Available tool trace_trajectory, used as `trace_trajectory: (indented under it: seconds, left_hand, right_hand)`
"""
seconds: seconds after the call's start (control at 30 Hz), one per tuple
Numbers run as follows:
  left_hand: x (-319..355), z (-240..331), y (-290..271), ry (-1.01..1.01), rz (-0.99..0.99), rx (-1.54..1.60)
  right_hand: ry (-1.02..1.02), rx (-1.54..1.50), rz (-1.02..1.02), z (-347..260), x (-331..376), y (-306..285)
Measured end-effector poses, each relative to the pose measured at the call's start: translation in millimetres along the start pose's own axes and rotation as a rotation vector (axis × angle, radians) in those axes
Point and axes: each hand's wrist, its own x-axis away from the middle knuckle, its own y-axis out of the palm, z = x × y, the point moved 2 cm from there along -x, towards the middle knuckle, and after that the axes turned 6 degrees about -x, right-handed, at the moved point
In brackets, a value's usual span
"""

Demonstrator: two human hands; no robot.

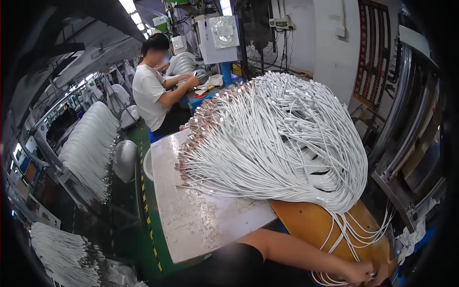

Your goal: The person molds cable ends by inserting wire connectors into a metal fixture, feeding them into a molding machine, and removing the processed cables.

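Note:
My left forearm reaches across to the lower right corner, and my left hand (357, 272) is closed around thin white cables (345, 229). These strands trail down from a large heap of white cables (282, 138) and loop below the wrist. My right hand (382, 274) is close against the left one at the bottom rim, mostly cut off, its fingers unclear. Beneath the hands lies a brown-orange board (306, 217). The heap rests partly on a pale worn tabletop (191, 215), with copper-coloured ends on its left side and small white connectors along the top.
A co-worker in a white shirt (150, 91) sits at a blue bench behind the table. Racks of hanging white cables (91, 148) stand left, beside a green floor with yellow-black tape (149, 222). A metal frame (401, 124) rises at the right.

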Motion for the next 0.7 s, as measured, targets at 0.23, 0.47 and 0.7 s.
trace_trajectory:
  seconds: [0.23, 0.47, 0.7]
  left_hand:
    - [-32.0, -16.6, -4.5, -0.058, 0.116, 0.159]
    - [-63.1, -27.6, -51.4, 0.032, 0.298, -0.242]
    - [-25.6, -7.1, -64.5, -0.214, 0.133, 0.232]
  right_hand:
    - [0.575, -0.688, -0.250, 40.7, -2.4, 1.5]
    - [0.365, -0.168, 0.133, 61.2, -46.2, 46.4]
    - [0.515, -0.424, -0.270, 56.0, -53.3, 6.6]
